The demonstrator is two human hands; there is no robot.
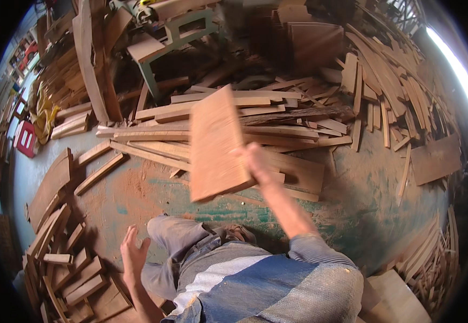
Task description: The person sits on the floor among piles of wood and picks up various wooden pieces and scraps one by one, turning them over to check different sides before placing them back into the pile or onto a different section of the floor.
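Note:
A flat, light-brown wooden board (215, 145) is held up in front of me, tilted and slightly blurred. My right hand (254, 161) grips it by its right edge; the fingers behind the board are partly hidden. Below and behind it lies a loose stack of long wooden planks (158, 151) on the floor. My left hand (133, 248) is raised beside my left knee, fingers apart and nothing in it. Nearest to that hand is a heap of short wood offcuts (86, 280) at the lower left.
A pale green bench frame (161, 54) stands behind the planks. Long strips (385, 81) are piled at the far right, with a square panel (436, 159) nearer. A red plastic stool (25, 139) sits at far left. Sawdust covers the greenish floor (121, 199).

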